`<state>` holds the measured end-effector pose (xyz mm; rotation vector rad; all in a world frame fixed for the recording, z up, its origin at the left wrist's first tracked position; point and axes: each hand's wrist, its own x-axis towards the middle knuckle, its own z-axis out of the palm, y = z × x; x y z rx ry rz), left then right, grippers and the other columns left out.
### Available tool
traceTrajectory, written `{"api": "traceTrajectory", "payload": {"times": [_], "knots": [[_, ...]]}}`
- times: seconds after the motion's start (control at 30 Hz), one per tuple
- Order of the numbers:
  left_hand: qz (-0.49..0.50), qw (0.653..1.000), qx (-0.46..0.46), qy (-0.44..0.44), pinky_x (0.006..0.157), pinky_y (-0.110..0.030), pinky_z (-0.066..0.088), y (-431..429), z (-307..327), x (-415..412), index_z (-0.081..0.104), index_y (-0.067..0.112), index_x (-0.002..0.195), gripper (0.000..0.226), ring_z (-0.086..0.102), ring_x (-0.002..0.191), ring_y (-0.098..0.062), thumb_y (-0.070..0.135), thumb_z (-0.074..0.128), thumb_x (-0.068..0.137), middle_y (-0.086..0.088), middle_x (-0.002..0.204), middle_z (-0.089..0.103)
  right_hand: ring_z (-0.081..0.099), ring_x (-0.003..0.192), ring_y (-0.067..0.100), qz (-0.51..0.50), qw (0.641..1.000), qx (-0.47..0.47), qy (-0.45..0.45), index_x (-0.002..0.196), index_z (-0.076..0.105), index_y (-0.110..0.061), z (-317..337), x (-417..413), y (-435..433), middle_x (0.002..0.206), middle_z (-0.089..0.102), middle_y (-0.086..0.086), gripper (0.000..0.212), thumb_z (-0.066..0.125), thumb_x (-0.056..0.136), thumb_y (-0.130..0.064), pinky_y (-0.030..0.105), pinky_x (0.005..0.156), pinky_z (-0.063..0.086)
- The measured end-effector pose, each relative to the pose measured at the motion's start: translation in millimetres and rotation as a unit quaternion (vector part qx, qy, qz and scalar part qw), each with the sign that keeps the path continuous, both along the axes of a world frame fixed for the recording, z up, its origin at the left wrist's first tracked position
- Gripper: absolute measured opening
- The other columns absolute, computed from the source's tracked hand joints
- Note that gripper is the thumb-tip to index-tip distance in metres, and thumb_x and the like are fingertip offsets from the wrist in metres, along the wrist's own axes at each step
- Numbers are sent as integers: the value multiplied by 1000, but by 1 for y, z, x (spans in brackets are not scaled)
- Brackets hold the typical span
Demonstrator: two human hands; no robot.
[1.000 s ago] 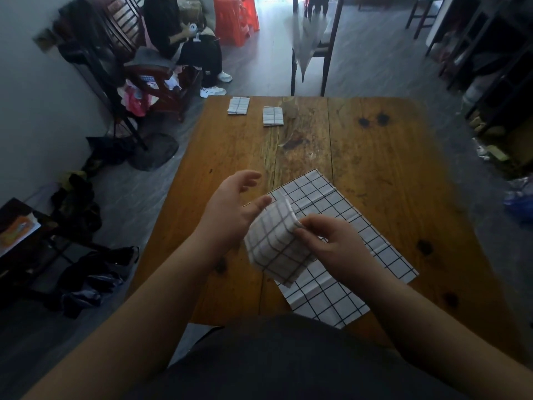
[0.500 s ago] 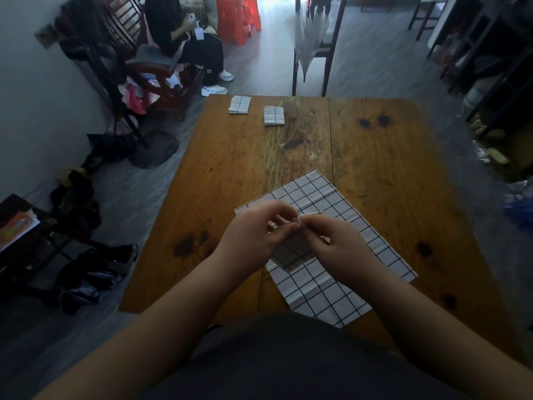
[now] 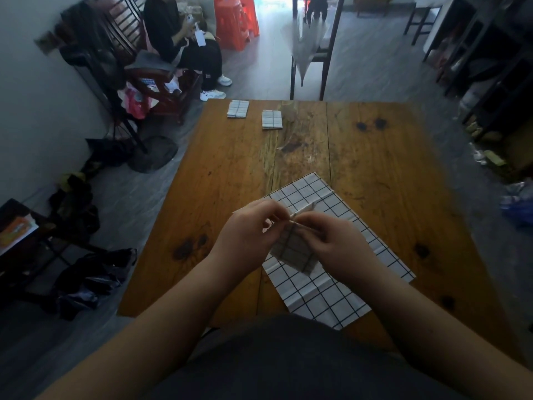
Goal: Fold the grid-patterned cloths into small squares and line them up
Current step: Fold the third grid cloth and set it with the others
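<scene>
Seen from the head camera, the left hand (image 3: 248, 232) and right hand (image 3: 337, 243) meet above the near middle of the wooden table (image 3: 389, 174). Both pinch the upper edge of a part-folded cloth (image 3: 294, 251), which hangs between them. Under it an open cloth (image 3: 331, 293) lies flat and skewed on the table, reaching its near edge. At the far edge lies a folded square (image 3: 238, 109), with a second folded square (image 3: 271, 119) near it on the right, not touching.
</scene>
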<state>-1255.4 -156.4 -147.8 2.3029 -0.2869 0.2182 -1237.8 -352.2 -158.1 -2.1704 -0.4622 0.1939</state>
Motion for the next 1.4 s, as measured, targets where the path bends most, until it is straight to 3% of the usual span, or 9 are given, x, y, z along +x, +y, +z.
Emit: {"api": "traceTrajectory", "payload": {"times": [0.17,0.27,0.37,0.5,0.6,0.73,1.03,1.17,1.4], "knots": [[29,992,-113,54,83,-26,58,7,4,0,68,19,96,14,67,94,-7,6,67,92,10,94,69,62,99,3,-98,992,76,-4,98,58,-33,-11,8,-10,102,65,-15,11,66,93,-28,41,88,58],[23,983,-167,74,85,-26,58,10,9,-2,67,20,95,17,68,96,-9,3,67,91,8,95,69,54,114,4,-132,985,107,28,116,55,-29,-10,9,-11,117,55,-18,30,71,91,-31,34,95,52],[13,975,-205,87,84,-25,58,13,14,-2,67,21,94,21,68,96,-12,0,67,91,8,94,70,54,122,7,-113,974,163,108,128,54,-26,-6,10,-9,126,57,-12,39,69,92,-30,26,92,49],[12,963,-247,105,80,-24,58,16,15,-3,67,15,96,18,70,95,-15,-2,66,91,4,96,70,68,102,14,-78,953,239,166,113,65,-17,0,9,-9,106,71,-1,18,64,95,-19,27,80,55],[26,959,-259,113,78,-24,58,17,15,-3,67,14,99,15,70,95,-15,0,65,92,1,97,70,68,91,13,-75,954,248,151,102,67,-13,2,7,-6,95,71,0,8,62,97,-17,29,78,55],[19,952,-240,190,77,-24,59,14,12,-1,68,19,110,15,70,96,-7,14,65,96,3,106,71,66,85,11,-82,955,250,133,96,67,-14,4,5,-3,89,70,-3,5,62,97,-17,28,74,55],[64,940,-276,192,72,-25,60,8,10,-3,73,24,94,10,71,90,-10,17,66,95,2,94,74,68,91,14,-74,962,236,114,105,68,-13,7,3,1,99,70,5,10,63,97,-17,23,73,56],[56,941,-268,201,78,-30,61,10,11,-5,75,22,96,8,70,95,-13,19,67,94,2,97,75,69,90,17,-84,962,240,97,100,70,-10,6,2,3,96,71,7,9,62,97,-13,25,77,57],[45,930,-299,211,73,-25,59,9,11,-11,74,18,98,11,72,92,-13,18,63,97,0,96,76,66,86,14,-80,973,200,78,94,69,-15,5,1,-1,90,69,2,8,61,97,-15,28,75,57]]}}
